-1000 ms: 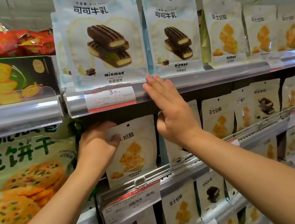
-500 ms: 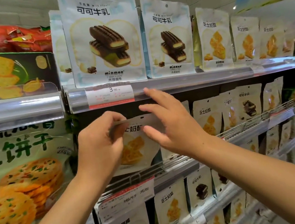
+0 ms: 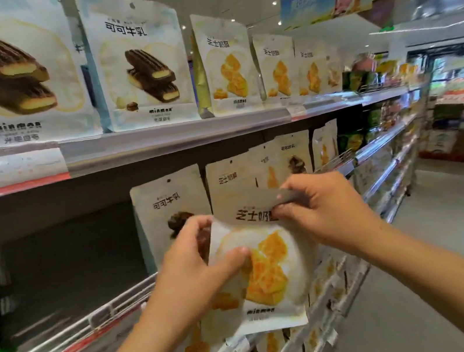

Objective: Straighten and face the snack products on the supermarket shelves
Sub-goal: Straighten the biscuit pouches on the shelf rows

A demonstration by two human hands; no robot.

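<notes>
A white cheese-cracker pouch (image 3: 275,276) with yellow crackers printed on it hangs in front of the middle shelf, off the shelf. My left hand (image 3: 190,262) grips its left edge, thumb across the front. My right hand (image 3: 322,210) pinches its top right corner. Behind it stand a cocoa-milk pouch (image 3: 167,199) and another cheese pouch (image 3: 230,176) on the middle shelf. To the left of them the middle shelf has an empty dark gap (image 3: 64,265).
The upper shelf rail (image 3: 175,139) carries large cocoa-milk pouches (image 3: 141,65) and cheese pouches (image 3: 226,66). A wire front rail (image 3: 117,305) with price tags edges the middle shelf. Lower shelves hold more pouches. The aisle floor (image 3: 449,231) opens to the right.
Both hands have pulled the cheese pouch out of the shelf's left slot and carried it right and down. The view has swung right along the aisle.
</notes>
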